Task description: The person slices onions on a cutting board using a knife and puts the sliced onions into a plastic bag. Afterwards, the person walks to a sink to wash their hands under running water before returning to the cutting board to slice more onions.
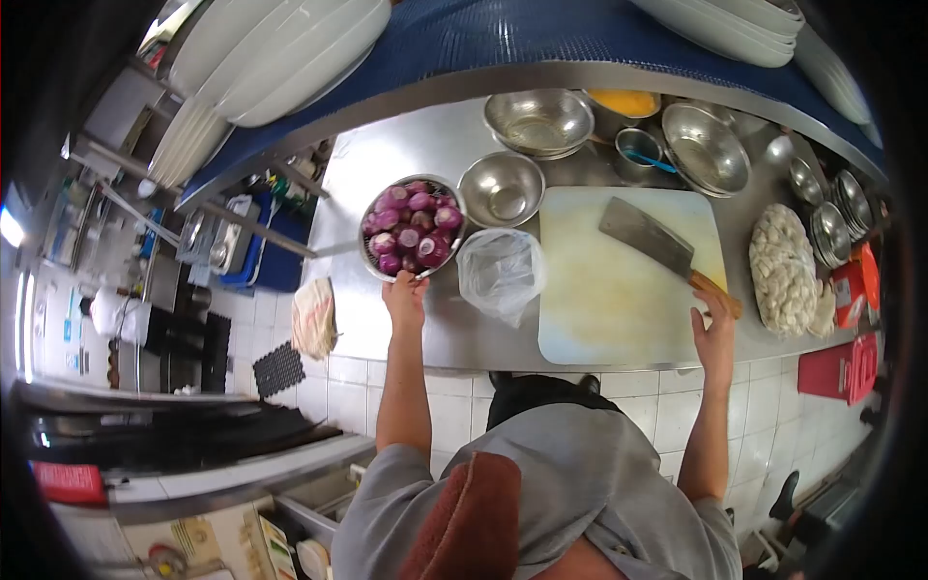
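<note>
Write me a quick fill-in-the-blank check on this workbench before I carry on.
1. The left hand grips the metal container of purple ____.
2. The cleaver lies on the white ____.
3. Of the cleaver's two parts, blade and handle, the right hand is nearer the ____.

Missing words: onions; cutting board; handle.

Bare worktop (466, 340) leaves a lane at the near edge; beyond, a plastic bag (501, 273) blocks the way between onion bowl (456, 199) and cutting board (614, 309). The board's left half is free; a cleaver (646, 236) crosses its right. A blue shelf (512, 39) overhangs the back.
</note>
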`<state>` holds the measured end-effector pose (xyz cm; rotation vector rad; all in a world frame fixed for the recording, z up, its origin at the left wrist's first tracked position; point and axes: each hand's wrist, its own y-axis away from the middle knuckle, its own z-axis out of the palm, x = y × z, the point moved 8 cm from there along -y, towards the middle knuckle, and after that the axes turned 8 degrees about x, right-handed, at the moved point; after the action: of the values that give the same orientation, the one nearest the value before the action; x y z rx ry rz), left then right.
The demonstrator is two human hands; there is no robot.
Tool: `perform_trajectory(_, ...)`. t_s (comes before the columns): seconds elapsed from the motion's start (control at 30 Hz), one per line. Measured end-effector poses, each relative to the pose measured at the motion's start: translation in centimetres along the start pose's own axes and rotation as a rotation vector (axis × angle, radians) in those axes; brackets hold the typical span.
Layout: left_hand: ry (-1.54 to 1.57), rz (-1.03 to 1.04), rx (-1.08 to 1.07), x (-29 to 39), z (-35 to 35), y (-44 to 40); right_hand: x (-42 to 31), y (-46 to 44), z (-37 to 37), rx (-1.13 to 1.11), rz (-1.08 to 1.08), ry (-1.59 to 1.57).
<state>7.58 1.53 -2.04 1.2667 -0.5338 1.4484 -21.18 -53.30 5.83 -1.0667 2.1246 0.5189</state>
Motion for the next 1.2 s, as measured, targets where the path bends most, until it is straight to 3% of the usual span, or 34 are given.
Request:
perform_trajectory(0.07,0.011,0.025,0.009,1.1,-0.2,1.9,-5.9,-0.5,-1.6,0.366,-0.515,0.276)
perform_trajectory(0.1,0.0,0.007,0.04,0.2,-0.7,5.0,-4.5,-0.5,-2.9,0.328,-0.512,0.282)
perform_trajectory(0.17,-0.027,-0.106,-0.126,0.3,0.2,7.6,-3.6,-2.3,-2.3,0.224,-0.525,0.429)
perform_trajectory(0.23,-0.204,-0.163,-0.043,2.9,-0.4,9.5,-3.0,-4.0,-1.4,0.154,-0.515,0.439)
perform_trajectory(0.3,-1.032,-0.029,-0.003,6.5,-2.3,8.9,-1.9,-5.1,-0.7,0.088,-0.48,0.456)
perform_trajectory(0.37,-1.394,0.614,0.099,12.0,-1.1,7.3,-1.6,-5.9,-0.3,0.019,-0.509,0.526)
perform_trajectory(0.43,-1.226,0.854,0.0,15.2,3.2,6.3,-2.0,-7.0,0.0,-0.06,-0.481,0.554)
perform_trajectory(0.47,-1.284,1.04,-0.063,15.9,6.1,5.3,-1.9,-7.2,0.2,-0.138,-0.453,0.58)
perform_trajectory(0.5,-1.209,1.071,-0.166,16.4,8.9,4.4,-3.1,-7.1,-0.5,-0.131,-0.437,0.586)
perform_trajectory(0.57,-1.182,0.989,-0.287,15.7,12.6,1.2,-5.5,-5.2,-0.5,-0.3,-0.324,0.504)
perform_trajectory(0.63,-1.458,1.128,-0.592,12.2,14.6,-2.4,-6.1,-3.2,-0.6,-0.311,-0.301,0.411)
perform_trajectory(0.7,-1.42,0.853,-0.675,11.1,14.9,-4.6,-4.8,-1.4,-0.9,-0.308,-0.267,0.336)
perform_trajectory(0.77,-1.537,0.712,-0.694,11.5,16.1,-4.0,-4.0,0.5,-1.4,-0.198,-0.432,0.242)
perform_trajectory(0.8,-1.57,0.739,-0.657,11.8,16.3,-4.2,-4.8,1.6,-2.5,-0.185,-0.397,0.271)
perform_trajectory(0.87,-1.581,0.875,-0.54,13.4,16.5,-3.8,-3.0,4.0,-3.1,-0.29,0.435,-0.277)
perform_trajectory(0.9,-1.553,0.978,-0.459,14.7,16.9,-2.6,-2.7,4.7,-3.4,-0.27,0.45,-0.266)
perform_trajectory(0.97,-1.182,0.9,-0.461,16.9,19.9,6.2,-2.0,5.7,-3.2,-0.276,0.335,-0.17)
perform_trajectory(1.03,-0.941,0.497,-0.677,12.5,22.8,15.1,-1.8,6.0,-2.8,-0.231,0.31,-0.126)
perform_trajectory(1.07,-0.779,0.669,-0.957,8.8,24.3,19.1,-0.9,5.6,-2.3,-0.209,0.293,-0.099)
perform_trajectory(1.1,-0.833,1.036,-1.024,6.4,26.0,24.6,0.2,5.4,-1.5,-0.194,0.279,-0.077)
perform_trajectory(1.13,-0.8,0.874,-1.127,2.1,27.1,28.0,0.7,5.2,-1.2,-0.205,0.285,-0.081)
perform_trajectory(1.2,-0.786,0.708,-1.127,-6.7,27.4,29.1,-2.2,4.7,-3.0,0.074,-0.212,0.203)
